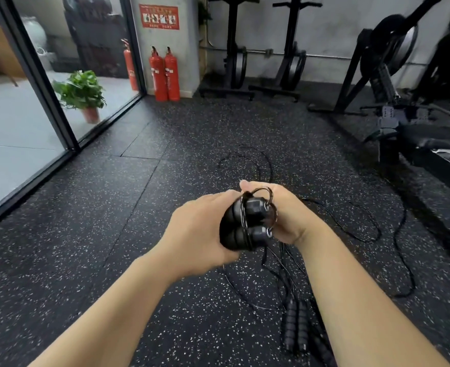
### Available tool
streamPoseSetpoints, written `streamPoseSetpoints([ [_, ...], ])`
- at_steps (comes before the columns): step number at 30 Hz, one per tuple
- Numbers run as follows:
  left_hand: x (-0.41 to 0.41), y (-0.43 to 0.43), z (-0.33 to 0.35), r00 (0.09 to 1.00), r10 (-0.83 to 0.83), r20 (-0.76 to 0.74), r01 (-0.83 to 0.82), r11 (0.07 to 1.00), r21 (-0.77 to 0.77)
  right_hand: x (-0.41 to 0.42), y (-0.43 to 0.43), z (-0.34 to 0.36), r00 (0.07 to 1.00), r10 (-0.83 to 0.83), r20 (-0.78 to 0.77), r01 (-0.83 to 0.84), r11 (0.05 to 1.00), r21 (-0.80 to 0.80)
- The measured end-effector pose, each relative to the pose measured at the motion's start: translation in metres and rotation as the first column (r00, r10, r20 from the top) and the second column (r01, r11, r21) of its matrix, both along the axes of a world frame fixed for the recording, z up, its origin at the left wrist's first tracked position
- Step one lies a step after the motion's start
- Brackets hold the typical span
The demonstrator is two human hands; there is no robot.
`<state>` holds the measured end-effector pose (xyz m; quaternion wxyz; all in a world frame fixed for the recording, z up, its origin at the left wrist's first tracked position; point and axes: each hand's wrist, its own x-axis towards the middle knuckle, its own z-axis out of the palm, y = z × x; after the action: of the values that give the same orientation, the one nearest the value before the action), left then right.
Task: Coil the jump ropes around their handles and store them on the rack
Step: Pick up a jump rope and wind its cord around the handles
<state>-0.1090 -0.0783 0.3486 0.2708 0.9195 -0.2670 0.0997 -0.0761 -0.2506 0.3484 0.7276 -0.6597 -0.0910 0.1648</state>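
Observation:
My left hand (197, 231) grips two black jump rope handles (241, 226) held side by side, their ends pointing at me. A thin black rope loop (267, 193) curls around the handle tops. My right hand (285, 207) holds this rope against the handles from the right side. The rest of the rope (364, 223) trails down onto the floor in loose loops. Another pair of black handles (295, 327) lies on the floor between my forearms, with its rope spread around it.
The floor is black speckled rubber matting (165, 181). Two red fire extinguishers (164, 75) stand against the far wall beside a glass door (46, 88) and a potted plant (82, 94). Gym machines (393, 83) and black stands (234, 49) fill the back and right side.

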Motion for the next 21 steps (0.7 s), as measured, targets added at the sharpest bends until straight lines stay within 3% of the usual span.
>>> streamPoseSetpoints([
  [5,0.005,-0.004,0.007,0.951,0.246,-0.186,-0.268,0.958,-0.106,-0.001,0.018,-0.01,0.964,-0.258,0.071,0.259,0.966,-0.002],
  [8,0.011,-0.003,0.009,0.9,0.351,-0.258,-0.39,0.913,-0.118,-0.008,0.025,-0.009,0.922,-0.304,0.239,0.339,0.932,-0.125],
  [10,0.015,0.0,0.011,0.876,0.385,-0.29,-0.434,0.892,-0.128,-0.014,0.026,-0.003,0.929,-0.277,0.246,0.315,0.94,-0.13],
  [13,0.016,0.002,0.012,0.866,0.403,-0.295,-0.448,0.888,-0.101,-0.023,0.028,0.007,0.949,-0.177,0.262,0.216,0.968,-0.125],
  [16,0.015,-0.001,0.012,0.858,0.409,-0.311,-0.456,0.885,-0.093,-0.025,0.033,0.007,0.912,-0.206,0.356,0.299,0.926,-0.23],
  [21,0.017,0.006,0.014,0.866,0.288,-0.41,-0.365,0.923,-0.123,-0.027,0.034,0.005,0.903,-0.274,0.332,0.353,0.912,-0.208],
])
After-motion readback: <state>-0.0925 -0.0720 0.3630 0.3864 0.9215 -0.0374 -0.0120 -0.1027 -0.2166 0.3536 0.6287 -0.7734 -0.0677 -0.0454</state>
